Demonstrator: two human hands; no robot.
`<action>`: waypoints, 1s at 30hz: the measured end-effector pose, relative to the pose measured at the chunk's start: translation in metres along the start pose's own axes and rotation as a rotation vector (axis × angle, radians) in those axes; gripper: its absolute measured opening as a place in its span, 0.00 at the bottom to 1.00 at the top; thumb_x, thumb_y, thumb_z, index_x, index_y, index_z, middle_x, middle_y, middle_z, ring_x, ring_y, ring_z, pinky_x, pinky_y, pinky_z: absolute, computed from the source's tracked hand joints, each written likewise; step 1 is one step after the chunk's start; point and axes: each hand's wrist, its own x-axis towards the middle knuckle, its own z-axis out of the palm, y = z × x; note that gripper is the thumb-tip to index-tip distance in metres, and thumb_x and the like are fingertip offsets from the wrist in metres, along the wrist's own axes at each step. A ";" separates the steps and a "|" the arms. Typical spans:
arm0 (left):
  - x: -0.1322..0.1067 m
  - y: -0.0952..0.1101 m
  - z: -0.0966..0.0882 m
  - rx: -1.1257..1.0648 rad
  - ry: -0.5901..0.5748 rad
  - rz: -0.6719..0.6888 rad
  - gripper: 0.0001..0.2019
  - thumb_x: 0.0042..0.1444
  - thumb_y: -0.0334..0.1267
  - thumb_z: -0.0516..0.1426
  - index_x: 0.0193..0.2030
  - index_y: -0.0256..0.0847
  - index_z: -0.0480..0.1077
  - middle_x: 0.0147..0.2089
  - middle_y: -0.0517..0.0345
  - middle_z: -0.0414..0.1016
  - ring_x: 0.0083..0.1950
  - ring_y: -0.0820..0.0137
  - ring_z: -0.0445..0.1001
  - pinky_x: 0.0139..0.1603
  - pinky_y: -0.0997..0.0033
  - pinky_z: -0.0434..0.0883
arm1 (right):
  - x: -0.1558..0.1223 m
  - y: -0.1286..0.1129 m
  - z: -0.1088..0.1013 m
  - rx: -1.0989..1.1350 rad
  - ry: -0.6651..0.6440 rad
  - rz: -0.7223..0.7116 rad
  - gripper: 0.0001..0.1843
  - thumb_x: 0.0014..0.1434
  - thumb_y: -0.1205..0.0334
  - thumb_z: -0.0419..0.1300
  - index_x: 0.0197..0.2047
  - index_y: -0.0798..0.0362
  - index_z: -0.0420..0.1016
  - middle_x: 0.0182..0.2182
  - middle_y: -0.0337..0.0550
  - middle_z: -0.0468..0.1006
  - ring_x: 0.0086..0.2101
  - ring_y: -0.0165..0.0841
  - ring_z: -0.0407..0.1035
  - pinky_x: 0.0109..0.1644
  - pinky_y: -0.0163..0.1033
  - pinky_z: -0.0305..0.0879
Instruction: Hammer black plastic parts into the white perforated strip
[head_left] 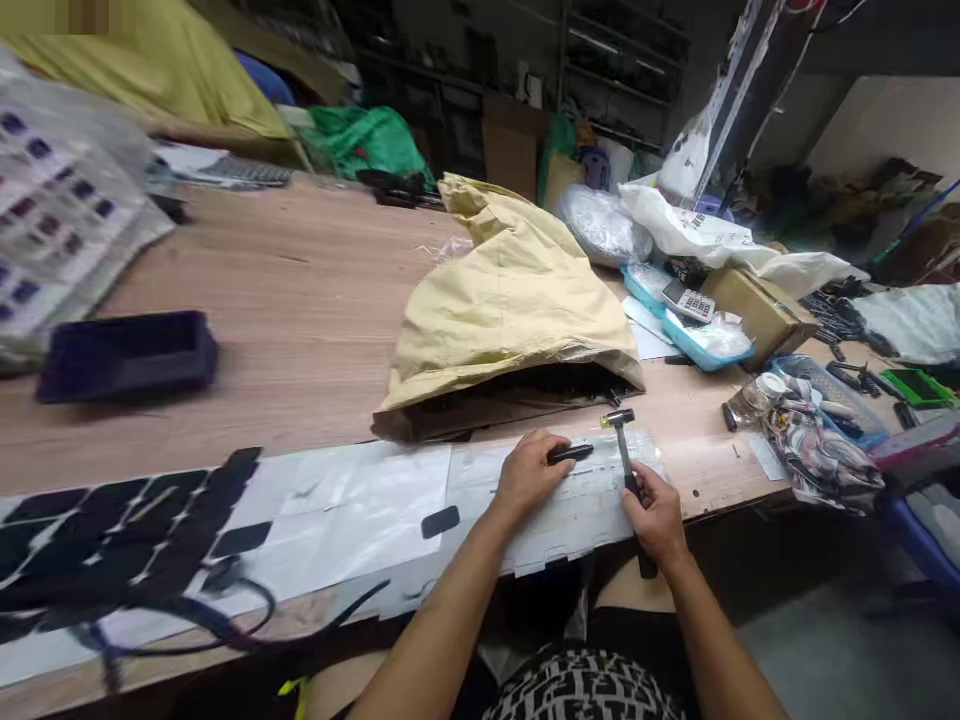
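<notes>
My right hand (656,512) is wrapped round the dark handle of a small hammer (624,445), its head raised toward the far side. Between the fingers of my left hand (529,470) is a small black elongated part (571,454), pressed near the work sheet (480,540); its exact kind is too small to make out. Just beyond both hands lies a large yellow sack (517,290), its dark mouth turned toward me with black items inside. A flat black rounded piece (440,521) rests on the sheet left of my left hand.
Rows of black flat pieces (120,530) and a dark cable (262,610) lie at the left. A dark tray (127,355) stands behind them. On the right are blue baskets (705,345), a cardboard box (765,315) and a glass jar (754,400). Another person's yellow garment (165,80) shows at upper left.
</notes>
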 end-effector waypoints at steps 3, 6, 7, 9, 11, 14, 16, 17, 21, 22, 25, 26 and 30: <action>0.000 -0.002 0.003 -0.016 0.040 0.002 0.13 0.51 0.35 0.60 0.45 0.42 0.73 0.42 0.57 0.74 0.45 0.65 0.71 0.46 0.67 0.68 | 0.002 -0.001 0.000 0.008 -0.006 -0.001 0.23 0.57 0.61 0.59 0.56 0.56 0.73 0.33 0.41 0.77 0.27 0.28 0.67 0.32 0.31 0.67; 0.001 -0.004 0.004 -0.029 0.065 0.028 0.13 0.49 0.36 0.62 0.44 0.42 0.73 0.41 0.57 0.73 0.43 0.66 0.71 0.44 0.67 0.69 | 0.002 -0.002 0.000 0.021 -0.009 -0.007 0.23 0.57 0.61 0.59 0.56 0.55 0.73 0.34 0.41 0.77 0.28 0.28 0.68 0.34 0.32 0.69; 0.001 -0.004 0.004 -0.032 0.072 0.038 0.13 0.49 0.36 0.62 0.44 0.42 0.73 0.40 0.57 0.73 0.43 0.66 0.71 0.44 0.67 0.69 | 0.002 -0.002 0.000 0.026 -0.010 -0.010 0.22 0.58 0.61 0.59 0.56 0.54 0.73 0.34 0.41 0.77 0.28 0.28 0.69 0.34 0.32 0.69; 0.001 -0.005 0.004 -0.041 0.083 0.055 0.13 0.48 0.36 0.63 0.43 0.41 0.73 0.39 0.57 0.73 0.41 0.66 0.71 0.44 0.68 0.69 | 0.002 -0.003 -0.001 0.032 -0.014 -0.015 0.22 0.58 0.61 0.58 0.56 0.54 0.73 0.34 0.41 0.77 0.28 0.28 0.69 0.34 0.32 0.70; 0.001 -0.005 0.004 -0.050 0.086 0.063 0.13 0.47 0.36 0.63 0.42 0.41 0.74 0.38 0.57 0.73 0.41 0.67 0.72 0.44 0.68 0.69 | 0.001 -0.004 -0.001 0.036 -0.021 -0.019 0.22 0.58 0.61 0.58 0.56 0.54 0.72 0.34 0.41 0.77 0.29 0.29 0.70 0.35 0.32 0.70; 0.000 -0.005 0.003 -0.063 0.081 0.066 0.15 0.46 0.35 0.64 0.43 0.40 0.74 0.38 0.57 0.73 0.40 0.67 0.72 0.43 0.68 0.69 | 0.001 -0.006 -0.002 0.033 -0.024 -0.022 0.22 0.58 0.61 0.58 0.56 0.54 0.73 0.34 0.41 0.78 0.29 0.29 0.70 0.34 0.32 0.70; 0.000 -0.005 0.003 -0.068 0.082 0.063 0.15 0.45 0.35 0.64 0.43 0.40 0.75 0.38 0.57 0.73 0.40 0.67 0.72 0.43 0.68 0.69 | 0.002 -0.006 -0.003 0.028 -0.025 -0.024 0.22 0.58 0.61 0.58 0.56 0.54 0.73 0.34 0.41 0.78 0.29 0.29 0.70 0.33 0.32 0.70; 0.000 -0.004 0.003 -0.071 0.083 0.060 0.15 0.46 0.35 0.64 0.43 0.40 0.75 0.38 0.57 0.73 0.40 0.67 0.72 0.43 0.68 0.69 | 0.002 -0.007 -0.003 0.024 -0.026 -0.025 0.22 0.58 0.61 0.58 0.56 0.54 0.73 0.34 0.41 0.78 0.29 0.29 0.70 0.33 0.32 0.70; 0.001 -0.005 0.004 -0.093 0.082 0.046 0.11 0.48 0.37 0.63 0.41 0.42 0.76 0.37 0.58 0.73 0.38 0.68 0.72 0.41 0.69 0.69 | 0.002 -0.007 -0.004 -0.005 -0.025 -0.027 0.22 0.58 0.62 0.58 0.56 0.54 0.73 0.33 0.40 0.77 0.27 0.28 0.68 0.30 0.31 0.68; 0.001 -0.005 0.004 -0.095 0.079 0.045 0.11 0.49 0.38 0.63 0.40 0.42 0.76 0.37 0.58 0.73 0.38 0.68 0.72 0.40 0.69 0.69 | 0.002 -0.007 -0.005 -0.020 -0.026 -0.031 0.22 0.58 0.62 0.58 0.56 0.54 0.73 0.32 0.40 0.76 0.26 0.27 0.67 0.29 0.31 0.68; 0.002 -0.007 0.005 -0.093 0.070 0.046 0.10 0.51 0.40 0.63 0.40 0.42 0.77 0.36 0.59 0.73 0.38 0.68 0.72 0.40 0.69 0.68 | 0.000 -0.011 -0.007 -0.075 -0.035 -0.058 0.23 0.56 0.63 0.58 0.56 0.55 0.73 0.31 0.40 0.75 0.25 0.27 0.66 0.27 0.31 0.66; 0.002 -0.007 0.006 -0.092 0.068 0.047 0.09 0.52 0.40 0.62 0.40 0.43 0.78 0.36 0.59 0.73 0.38 0.68 0.72 0.40 0.69 0.68 | -0.001 -0.013 -0.008 -0.096 -0.039 -0.071 0.24 0.56 0.63 0.58 0.56 0.55 0.73 0.31 0.40 0.75 0.25 0.27 0.66 0.26 0.31 0.66; 0.002 -0.008 0.007 -0.085 0.069 0.046 0.08 0.53 0.39 0.62 0.39 0.43 0.78 0.36 0.59 0.73 0.40 0.68 0.72 0.42 0.68 0.68 | -0.006 -0.018 -0.013 -0.184 -0.039 -0.109 0.25 0.54 0.64 0.58 0.56 0.55 0.74 0.33 0.43 0.77 0.27 0.29 0.68 0.27 0.32 0.68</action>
